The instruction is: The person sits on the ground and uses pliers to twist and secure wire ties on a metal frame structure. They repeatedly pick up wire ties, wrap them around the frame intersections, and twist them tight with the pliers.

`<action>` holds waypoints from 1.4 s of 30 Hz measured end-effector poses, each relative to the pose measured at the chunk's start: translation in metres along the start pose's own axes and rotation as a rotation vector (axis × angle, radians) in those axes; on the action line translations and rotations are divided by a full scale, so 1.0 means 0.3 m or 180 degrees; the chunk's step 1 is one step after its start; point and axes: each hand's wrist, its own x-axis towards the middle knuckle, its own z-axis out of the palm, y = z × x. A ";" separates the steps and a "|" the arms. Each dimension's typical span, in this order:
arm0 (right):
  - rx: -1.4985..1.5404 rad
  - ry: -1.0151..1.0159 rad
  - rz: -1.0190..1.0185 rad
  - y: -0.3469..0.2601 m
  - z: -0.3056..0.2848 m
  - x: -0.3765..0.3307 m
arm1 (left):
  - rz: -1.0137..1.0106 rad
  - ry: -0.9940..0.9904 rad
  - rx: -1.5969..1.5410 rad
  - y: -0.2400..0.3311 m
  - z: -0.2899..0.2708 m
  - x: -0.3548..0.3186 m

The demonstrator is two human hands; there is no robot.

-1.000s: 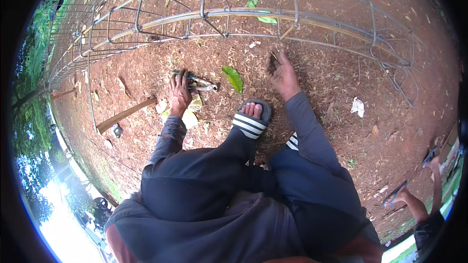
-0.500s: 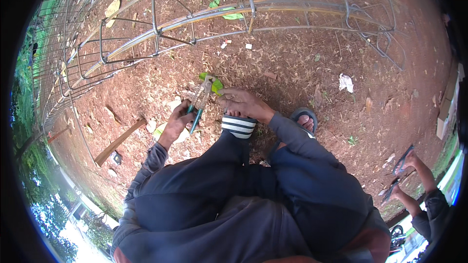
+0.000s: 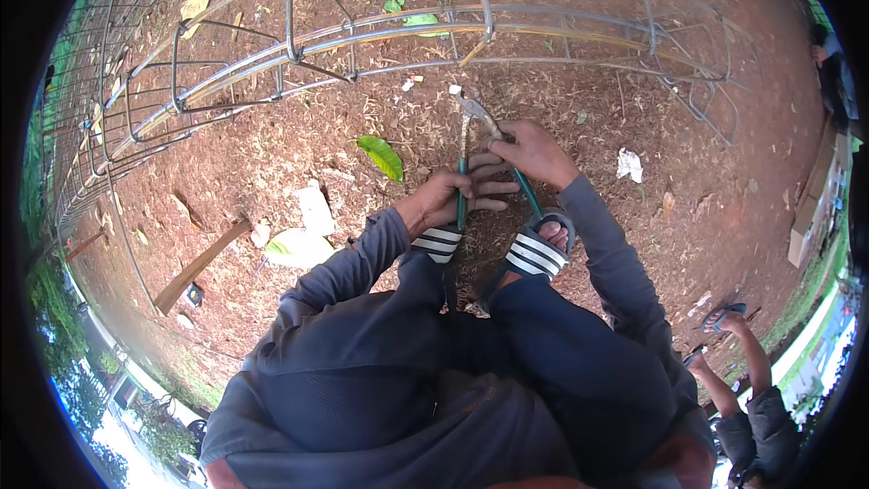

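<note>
Green-handled steel pliers (image 3: 472, 110), handles spread apart, are held over reddish-brown soil (image 3: 599, 138) by the bare left hand (image 3: 442, 198), thumb on one handle, fingers loosely extended behind it, and the right hand (image 3: 538, 154), fingers curled around the other.

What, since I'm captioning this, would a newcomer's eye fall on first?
The long metal cage curving across the top of the view stands out most. Lower down, near the middle, the left hand and right hand hold open green-handled pliers. A bright green leaf lies to their left.
</note>
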 end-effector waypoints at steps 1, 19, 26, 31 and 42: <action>-0.0078 -0.0078 0.0017 0.006 -0.015 0.017 | -0.0003 -0.0027 -0.0077 -0.005 -0.003 0.015; -0.0295 -0.0327 0.0118 -0.065 -0.118 0.089 | 0.0378 0.0055 -0.0434 -0.059 -0.157 0.255; -0.0344 -0.0078 -0.0097 -0.058 -0.124 0.090 | 0.0413 0.0278 -0.0307 -0.048 -0.133 0.279; -0.0402 -0.0107 -0.0088 -0.050 -0.120 0.101 | 0.0402 0.0483 -0.0401 -0.053 -0.132 0.294; -0.0354 -0.0176 -0.0178 -0.039 -0.103 0.104 | 0.0495 0.0424 -0.0202 -0.054 -0.138 0.294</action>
